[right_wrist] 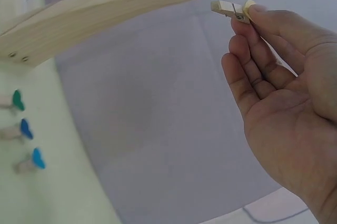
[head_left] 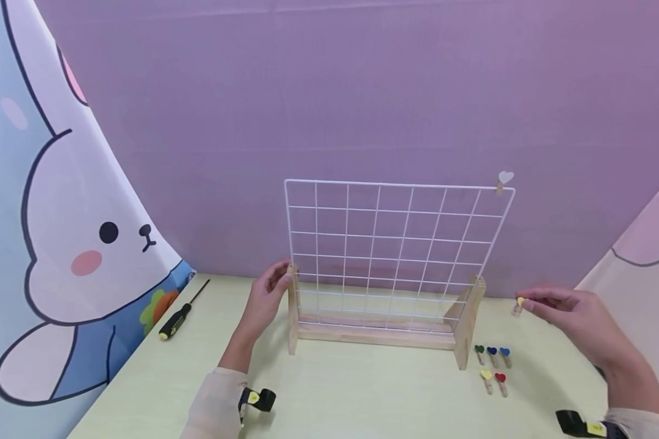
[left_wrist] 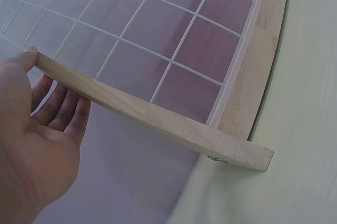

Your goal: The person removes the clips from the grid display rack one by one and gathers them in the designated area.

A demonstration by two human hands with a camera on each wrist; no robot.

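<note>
A white wire grid panel (head_left: pixel 385 244) stands tilted in a wooden stand (head_left: pixel 376 339). My left hand (head_left: pixel 269 294) grips the top of the stand's left side post (left_wrist: pixel 152 116), thumb on one face and fingers on the other. Right of the stand, my right hand (head_left: pixel 576 314) pinches a small wooden clothespin (right_wrist: pixel 230 9) by its yellow end, and its jaws point towards the stand. Another clothespin with a white heart (head_left: pixel 506 177) is clipped on the grid's top wire near the right corner.
Several heart clothespins lie on the table in two rows: green (head_left: pixel 479 350), dark blue (head_left: pixel 492 352) and blue (head_left: pixel 505 353) behind, yellow (head_left: pixel 486 376) and red (head_left: pixel 500 378) in front. A black and yellow screwdriver (head_left: pixel 177 321) lies at left. A purple cloth (head_left: pixel 208 122) hangs behind.
</note>
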